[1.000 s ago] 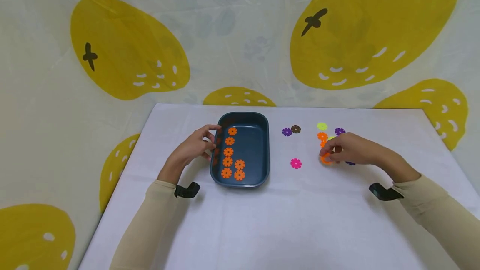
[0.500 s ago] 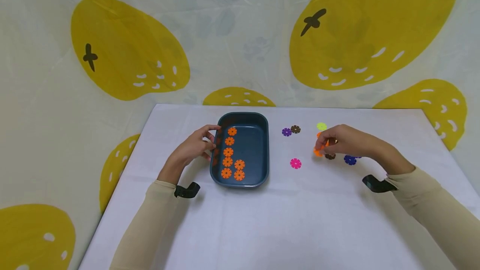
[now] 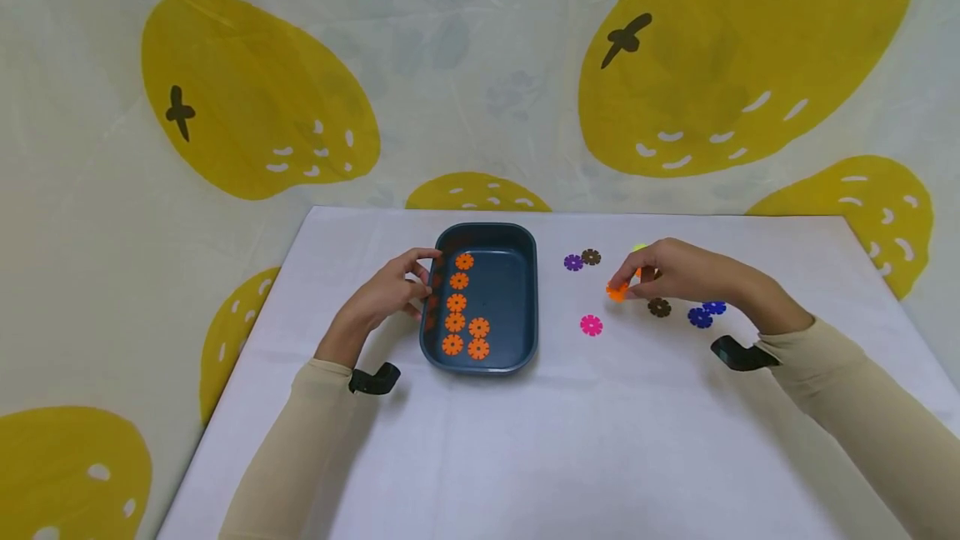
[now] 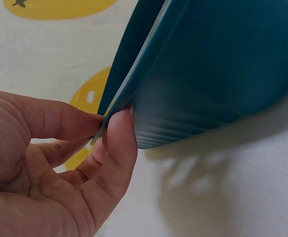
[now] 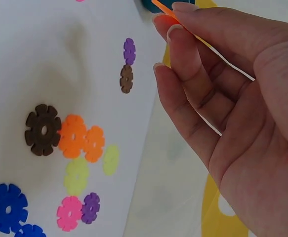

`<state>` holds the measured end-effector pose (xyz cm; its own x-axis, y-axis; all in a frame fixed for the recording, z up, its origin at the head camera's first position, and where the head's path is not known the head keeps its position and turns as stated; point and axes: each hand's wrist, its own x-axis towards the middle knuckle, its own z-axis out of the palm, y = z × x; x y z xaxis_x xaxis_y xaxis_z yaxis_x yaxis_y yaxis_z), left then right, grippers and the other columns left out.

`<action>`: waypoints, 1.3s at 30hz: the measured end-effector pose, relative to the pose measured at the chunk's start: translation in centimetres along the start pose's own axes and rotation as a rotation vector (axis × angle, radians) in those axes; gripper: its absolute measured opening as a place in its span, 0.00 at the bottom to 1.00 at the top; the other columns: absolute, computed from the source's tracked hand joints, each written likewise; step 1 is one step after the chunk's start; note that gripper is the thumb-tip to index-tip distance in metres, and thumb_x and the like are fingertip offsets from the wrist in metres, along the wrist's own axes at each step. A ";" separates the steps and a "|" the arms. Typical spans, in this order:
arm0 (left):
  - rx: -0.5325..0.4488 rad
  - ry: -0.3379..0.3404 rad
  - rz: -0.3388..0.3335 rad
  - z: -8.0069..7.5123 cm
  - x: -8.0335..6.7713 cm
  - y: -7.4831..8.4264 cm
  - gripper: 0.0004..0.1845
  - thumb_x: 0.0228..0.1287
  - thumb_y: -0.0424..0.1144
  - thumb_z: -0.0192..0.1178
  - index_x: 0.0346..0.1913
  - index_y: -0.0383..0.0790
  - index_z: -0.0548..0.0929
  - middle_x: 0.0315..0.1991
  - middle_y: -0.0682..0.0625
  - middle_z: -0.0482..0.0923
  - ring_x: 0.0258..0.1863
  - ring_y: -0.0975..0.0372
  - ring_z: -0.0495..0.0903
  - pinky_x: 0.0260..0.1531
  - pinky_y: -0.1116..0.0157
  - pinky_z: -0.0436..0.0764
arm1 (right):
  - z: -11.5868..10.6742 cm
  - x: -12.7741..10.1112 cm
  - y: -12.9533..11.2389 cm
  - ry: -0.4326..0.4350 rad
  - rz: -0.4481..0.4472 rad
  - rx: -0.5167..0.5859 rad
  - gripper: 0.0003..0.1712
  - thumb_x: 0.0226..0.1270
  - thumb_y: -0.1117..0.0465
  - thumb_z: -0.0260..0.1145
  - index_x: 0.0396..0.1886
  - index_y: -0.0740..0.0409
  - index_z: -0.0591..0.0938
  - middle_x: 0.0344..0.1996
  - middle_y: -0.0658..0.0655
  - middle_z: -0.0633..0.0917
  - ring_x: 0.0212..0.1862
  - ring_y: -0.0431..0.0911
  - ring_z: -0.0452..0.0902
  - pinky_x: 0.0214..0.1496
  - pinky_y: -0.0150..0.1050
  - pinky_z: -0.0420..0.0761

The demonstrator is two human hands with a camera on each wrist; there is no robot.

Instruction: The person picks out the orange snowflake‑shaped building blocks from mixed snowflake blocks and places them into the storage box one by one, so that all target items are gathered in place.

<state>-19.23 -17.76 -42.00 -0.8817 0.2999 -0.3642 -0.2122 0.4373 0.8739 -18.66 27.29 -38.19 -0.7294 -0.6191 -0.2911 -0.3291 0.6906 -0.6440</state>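
Note:
In the head view my left hand point(image 3: 384, 293) is at the left side of a dark blue tray point(image 3: 531, 298). Thumb and finger pinch the tray's rim point(image 4: 134, 74) in the left wrist view. Several orange notched discs point(image 3: 457, 302) lie flat inside along the tray's left part. To the right of the tray, my right hand point(image 3: 682, 277) holds one orange notched disc point(image 3: 617, 292) above the table, pinched between thumb and fingertips. The right wrist view shows this disc point(image 5: 164, 8) edge-on, partly cut off by the frame.
Loose notched discs lie on the white table point(image 3: 480, 457): a pink disc point(image 3: 591, 325), a purple disc point(image 3: 573, 262) beside a brown disc point(image 3: 591, 257), another brown disc point(image 5: 43, 130), two orange discs point(image 5: 73, 137), yellow discs point(image 5: 76, 176) and blue discs point(image 5: 7, 209). A fruit-patterned cloth point(image 3: 480, 65) hangs behind.
My right hand has picked up the orange disc and moved left with it toward the tray, uncovering brown and blue discs. My left hand and the tray have stayed put.

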 end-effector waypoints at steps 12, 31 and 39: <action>0.012 -0.004 -0.002 0.1 0.0 0.1 0.34 0.68 0.24 0.53 0.76 0.46 0.65 0.49 0.40 0.65 0.39 0.50 0.75 0.27 0.59 0.86 | -0.2 1.7 -1.4 -0.014 -0.066 -0.014 0.15 0.68 0.61 0.70 0.53 0.47 0.88 0.47 0.46 0.88 0.39 0.47 0.81 0.39 0.37 0.84; 0.003 -0.010 0.005 0.2 0.1 -0.1 0.34 0.68 0.24 0.53 0.76 0.45 0.64 0.48 0.40 0.65 0.40 0.50 0.73 0.27 0.57 0.85 | -0.6 4.9 -3.7 -0.067 -0.119 -0.014 0.14 0.70 0.66 0.67 0.52 0.51 0.88 0.48 0.48 0.88 0.45 0.46 0.84 0.48 0.34 0.85; 0.009 -0.005 -0.004 0.3 -0.1 0.1 0.34 0.67 0.24 0.53 0.76 0.45 0.64 0.49 0.39 0.65 0.42 0.50 0.73 0.27 0.58 0.85 | -0.8 6.2 -4.6 -0.094 -0.155 -0.013 0.14 0.69 0.65 0.68 0.52 0.51 0.87 0.44 0.48 0.88 0.44 0.48 0.83 0.48 0.37 0.85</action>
<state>-19.03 -17.51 -41.90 -0.8790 0.3022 -0.3688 -0.2115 0.4461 0.8696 -22.16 20.59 -36.48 -0.6105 -0.7503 -0.2538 -0.4413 0.5883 -0.6776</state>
